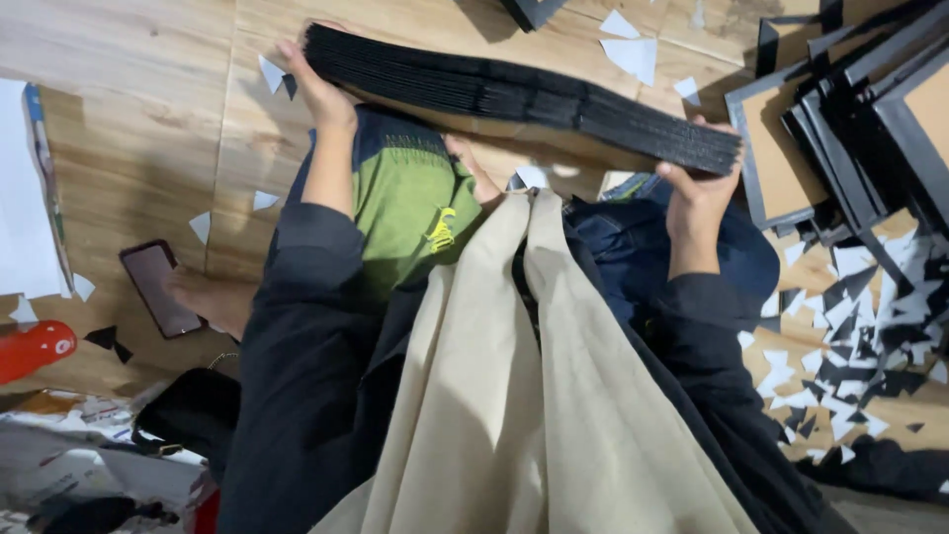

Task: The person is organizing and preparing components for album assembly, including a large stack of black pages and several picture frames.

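2 hands (316, 94) grip thick black sheet stack (514, 99).

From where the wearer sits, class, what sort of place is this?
Probably a floor-level craft workshop making frames: both hands, left hand and right hand, hold a stack of flat black boards; black-edged brown frames and black and white paper offcuts lie on the wooden floor.

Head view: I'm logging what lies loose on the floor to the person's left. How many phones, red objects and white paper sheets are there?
Dark phone: 1
Red object: 1
White paper sheet: 1
Total: 3
Both hands, left hand and right hand, grip the stack of black frames.
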